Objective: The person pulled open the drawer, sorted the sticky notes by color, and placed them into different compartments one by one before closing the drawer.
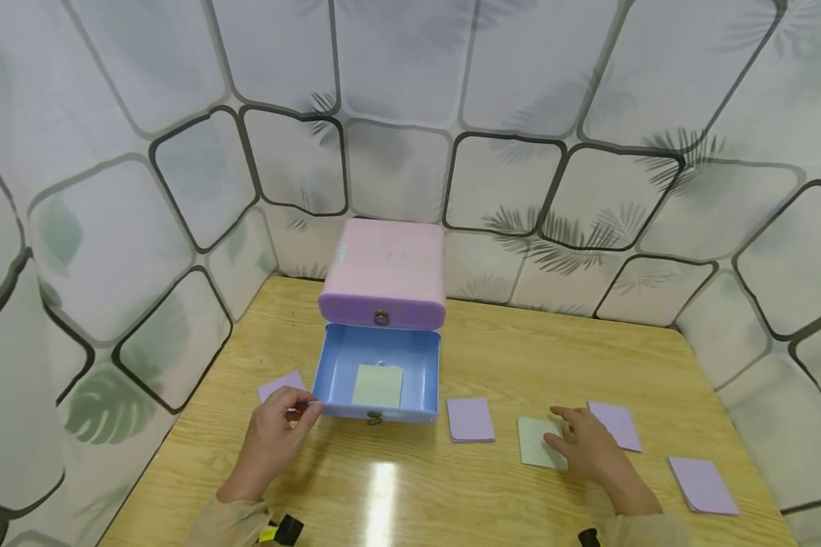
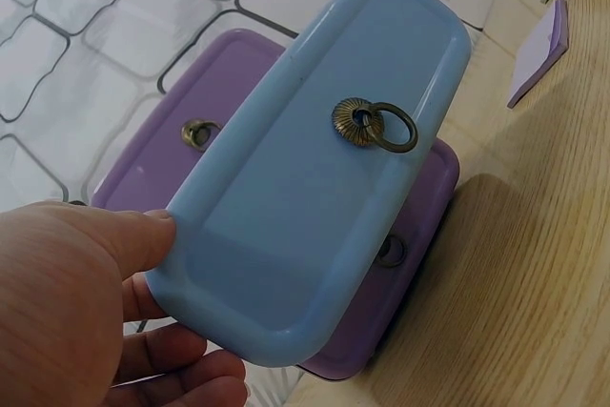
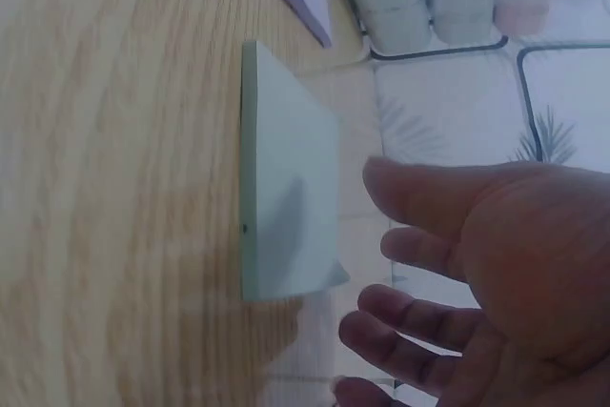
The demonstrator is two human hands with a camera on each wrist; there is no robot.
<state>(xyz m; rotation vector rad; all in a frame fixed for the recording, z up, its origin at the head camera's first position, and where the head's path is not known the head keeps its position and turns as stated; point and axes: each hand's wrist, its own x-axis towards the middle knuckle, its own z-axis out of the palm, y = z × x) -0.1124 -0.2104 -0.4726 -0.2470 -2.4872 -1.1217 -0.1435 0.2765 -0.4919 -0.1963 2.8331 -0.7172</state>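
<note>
A blue drawer [image 1: 420,374] is pulled out from a small pink-and-purple drawer cabinet [image 1: 390,258]. My left hand [image 1: 271,434] grips the drawer's front left corner, thumb on the front edge and fingers around the side, as the left wrist view shows. On the drawer's front [image 2: 286,188] hangs a brass ring pull [image 2: 376,126]. Inside lies a pale green pad of sticky notes [image 1: 378,385]. Over to the right, a second green pad [image 1: 534,442] lies on the table. My right hand [image 1: 591,448] hovers beside and partly over that pad, fingers spread and holding nothing.
Purple note pads lie on the wooden table: one right of the drawer [image 1: 470,420], one past my right hand [image 1: 616,425], one at far right [image 1: 703,485]. Another purple pad [image 1: 282,385] is partly behind my left hand. A patterned curtain [image 1: 506,182] encloses the table.
</note>
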